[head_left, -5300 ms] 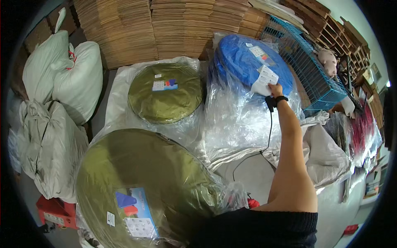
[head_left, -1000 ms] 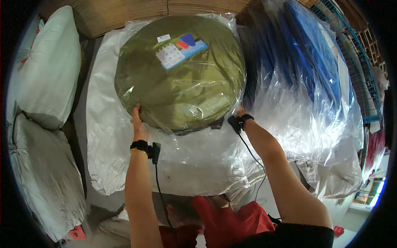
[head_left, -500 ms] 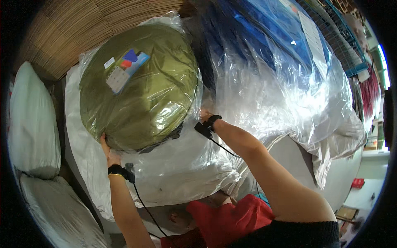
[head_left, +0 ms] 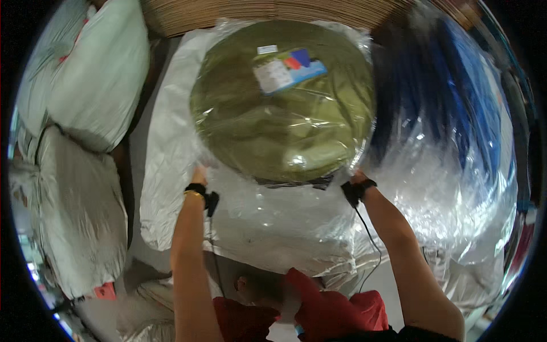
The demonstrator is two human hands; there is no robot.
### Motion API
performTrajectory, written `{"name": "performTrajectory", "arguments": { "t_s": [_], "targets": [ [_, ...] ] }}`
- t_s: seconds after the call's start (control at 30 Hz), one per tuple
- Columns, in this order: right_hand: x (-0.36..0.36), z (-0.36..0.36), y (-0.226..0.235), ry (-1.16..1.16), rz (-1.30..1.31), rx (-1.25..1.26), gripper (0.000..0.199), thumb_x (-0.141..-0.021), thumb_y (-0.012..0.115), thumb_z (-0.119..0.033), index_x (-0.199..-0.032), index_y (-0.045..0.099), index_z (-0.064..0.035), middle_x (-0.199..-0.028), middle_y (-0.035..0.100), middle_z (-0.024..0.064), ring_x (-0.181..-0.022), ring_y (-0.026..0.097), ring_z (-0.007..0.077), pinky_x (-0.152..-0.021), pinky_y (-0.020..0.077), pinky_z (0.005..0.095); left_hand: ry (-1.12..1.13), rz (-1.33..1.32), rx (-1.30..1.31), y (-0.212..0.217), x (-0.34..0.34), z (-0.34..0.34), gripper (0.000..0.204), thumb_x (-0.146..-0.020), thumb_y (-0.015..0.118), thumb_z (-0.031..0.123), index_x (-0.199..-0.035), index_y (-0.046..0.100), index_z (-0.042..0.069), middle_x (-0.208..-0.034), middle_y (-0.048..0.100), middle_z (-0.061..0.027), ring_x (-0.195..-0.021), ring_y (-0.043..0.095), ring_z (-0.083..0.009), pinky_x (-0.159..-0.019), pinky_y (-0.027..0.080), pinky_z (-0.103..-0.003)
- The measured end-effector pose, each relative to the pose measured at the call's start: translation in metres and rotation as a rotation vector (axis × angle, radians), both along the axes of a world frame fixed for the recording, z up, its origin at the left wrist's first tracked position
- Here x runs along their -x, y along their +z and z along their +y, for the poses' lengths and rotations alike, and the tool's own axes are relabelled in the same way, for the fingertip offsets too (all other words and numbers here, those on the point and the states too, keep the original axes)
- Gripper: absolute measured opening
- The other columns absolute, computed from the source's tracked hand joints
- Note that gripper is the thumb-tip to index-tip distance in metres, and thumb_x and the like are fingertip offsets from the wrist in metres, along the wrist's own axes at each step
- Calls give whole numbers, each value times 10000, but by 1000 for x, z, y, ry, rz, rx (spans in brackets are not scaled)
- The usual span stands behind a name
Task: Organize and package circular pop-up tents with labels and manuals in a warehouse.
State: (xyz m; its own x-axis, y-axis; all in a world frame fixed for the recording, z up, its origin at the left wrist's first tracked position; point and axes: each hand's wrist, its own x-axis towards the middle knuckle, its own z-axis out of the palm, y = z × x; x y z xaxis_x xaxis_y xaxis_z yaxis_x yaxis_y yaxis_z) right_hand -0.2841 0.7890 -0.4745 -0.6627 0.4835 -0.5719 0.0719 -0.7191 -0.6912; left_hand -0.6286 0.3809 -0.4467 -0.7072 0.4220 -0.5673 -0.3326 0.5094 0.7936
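A large round olive-green fabric package [head_left: 273, 122] in clear plastic lies flat on a white plastic-covered bundle [head_left: 273, 228]. A card label [head_left: 288, 71] with blue and red parts rests on its upper half. My left hand [head_left: 199, 174] is at the package's lower left, beside the clear wrap; its fingers are blurred. At the lower right edge, my right hand [head_left: 359, 175] touches the wrap, with its fingers mostly hidden. Dark fabric shows along the package's near edge between the hands. Each wrist wears a black strap with a small cabled device.
Blue items in clear plastic [head_left: 456, 114] are heaped at the right, against the green package. Stuffed pale sacks [head_left: 97, 80] stand at the left. Stacked flat cardboard [head_left: 273, 10] borders the far side. A red garment [head_left: 336, 308] covers my legs at the near edge.
My view has swung left, so the package appears further right and rotated. My left hand has shifted off the package's lower edge to its left side; the right hand stays by the lower right edge.
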Motion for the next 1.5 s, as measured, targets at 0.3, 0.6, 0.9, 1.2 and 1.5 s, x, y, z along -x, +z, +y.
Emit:
{"name": "performTrajectory", "arguments": {
  "t_s": [0.3, 0.6, 0.9, 1.2, 1.5],
  "targets": [
    [28, 21, -21, 165, 27, 24, 561, -885, 314, -478, -1270, 365, -74, -1233, 455, 70, -1096, 450, 227, -946, 353, 340, 176, 40, 25, 21, -22, 27, 502, -889, 342, 428, -1225, 369, 55, -1070, 520, -69, -862, 539, -197, -766, 432, -300],
    [1, -2, -20, 114, 11, -48, 543, -889, 323, -460, -1268, 365, -74, -1231, 457, 68, -1096, 451, 223, -947, 354, 337, 140, 36, -46, 20, 13, 7, 489, -886, 357, 412, -1220, 369, 54, -1063, 519, -73, -853, 543, -197, -759, 438, -303],
    [35, -11, -10, 60, 2, -98, 525, -894, 333, -441, -1267, 366, -74, -1229, 458, 66, -1097, 452, 219, -948, 355, 335, 101, 38, -95, 22, -10, 28, 477, -883, 373, 396, -1215, 369, 53, -1056, 519, -77, -843, 546, -197, -752, 444, -306],
    [15, -18, -13, 31, 6, -115, 507, -898, 343, -423, -1265, 366, -73, -1228, 460, 65, -1097, 453, 215, -949, 356, 333, 87, 53, -112, 36, -22, 27, 466, -880, 389, 380, -1210, 368, 52, -1048, 518, -82, -834, 549, -198, -745, 449, -309],
    [19, -32, -17, -53, -48, -135, 490, -903, 353, -405, -1263, 366, -73, -1226, 461, 63, -1097, 454, 211, -951, 357, 331, 19, 11, -133, 22, -58, 24, 455, -877, 405, 365, -1205, 368, 51, -1041, 518, -86, -825, 552, -198, -738, 455, -312]
  ]
}}
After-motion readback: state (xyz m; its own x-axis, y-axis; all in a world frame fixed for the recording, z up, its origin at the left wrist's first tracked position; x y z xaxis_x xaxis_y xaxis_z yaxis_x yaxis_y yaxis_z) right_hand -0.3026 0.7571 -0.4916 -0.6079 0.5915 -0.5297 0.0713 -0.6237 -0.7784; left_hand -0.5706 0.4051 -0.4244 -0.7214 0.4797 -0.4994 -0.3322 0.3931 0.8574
